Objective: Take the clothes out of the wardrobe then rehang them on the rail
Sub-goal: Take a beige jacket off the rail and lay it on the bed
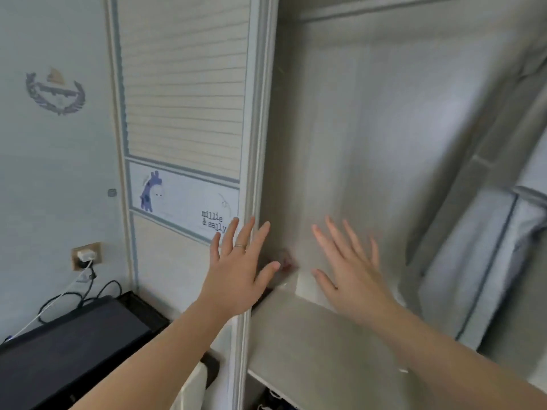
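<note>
Right of both hands [352,270], grey-blue clothes [473,261]

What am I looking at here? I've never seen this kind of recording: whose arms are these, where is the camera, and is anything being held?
There is no machine here. One wide-angle camera sits on a person's head and looks forward and down, so the two bare arms are the wearer's own. The left hand, which wears a ring, is spread in front of the sliding door's edge. The right hand is spread inside the open wardrobe, above its shelf. Fingers are straight on both; neither holds anything. A pale blue-grey garment shows at the right, untouched. The picture is somewhat blurred.
</note>
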